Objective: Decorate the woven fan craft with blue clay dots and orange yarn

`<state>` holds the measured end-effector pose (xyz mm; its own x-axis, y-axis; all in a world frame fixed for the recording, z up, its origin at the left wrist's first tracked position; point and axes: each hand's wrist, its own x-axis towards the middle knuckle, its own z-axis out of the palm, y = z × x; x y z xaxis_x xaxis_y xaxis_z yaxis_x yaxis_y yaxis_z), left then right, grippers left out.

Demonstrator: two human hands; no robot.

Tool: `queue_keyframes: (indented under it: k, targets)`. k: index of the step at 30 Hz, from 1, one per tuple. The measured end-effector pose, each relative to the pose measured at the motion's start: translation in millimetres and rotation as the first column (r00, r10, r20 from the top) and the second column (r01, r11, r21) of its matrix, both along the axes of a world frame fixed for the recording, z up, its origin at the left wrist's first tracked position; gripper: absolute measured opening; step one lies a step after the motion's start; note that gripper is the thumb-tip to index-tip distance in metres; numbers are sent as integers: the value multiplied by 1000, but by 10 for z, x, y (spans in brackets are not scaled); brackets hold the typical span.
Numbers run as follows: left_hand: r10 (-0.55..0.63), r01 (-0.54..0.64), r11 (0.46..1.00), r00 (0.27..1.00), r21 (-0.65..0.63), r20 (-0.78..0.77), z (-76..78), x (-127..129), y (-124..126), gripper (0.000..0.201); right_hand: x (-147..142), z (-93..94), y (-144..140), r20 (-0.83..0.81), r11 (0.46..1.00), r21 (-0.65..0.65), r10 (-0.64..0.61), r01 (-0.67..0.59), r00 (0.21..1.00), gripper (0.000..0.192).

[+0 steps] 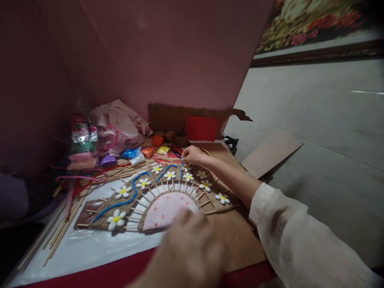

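While the blurred left hand [187,250] rests at the near edge of the woven fan [156,200], grip unreadable, the right hand [193,155] reaches beyond, fingertips pinched on the top of a short blue strip [181,169] standing on the fan's far rim among white flowers [169,175].

A cluttered craft counter [249,256], brown on top with a red front edge, carries a fan-shaped woven piece [156,200] dotted with white flowers and blue cords. A clear plastic sheet [90,248] lies beneath it. Loose wooden sticks [64,228] spread at left; small coloured packets [144,152] and a red card [201,128] sit behind.
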<state>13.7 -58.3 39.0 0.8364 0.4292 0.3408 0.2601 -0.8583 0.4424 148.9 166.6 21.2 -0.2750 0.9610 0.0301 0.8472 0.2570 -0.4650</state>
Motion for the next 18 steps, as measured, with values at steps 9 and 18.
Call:
queue_keyframes:
  k: [9,18]
  targets:
    - [764,-603,622,606,499,-220,-223,-362,973,26,-10,-4,9,52,999,44,21,-23,998,12]
    - [761,-602,628,607,494,-229,-352,-248,1043,30,-20,-41,34,69,998,62,29,-33,997,15]
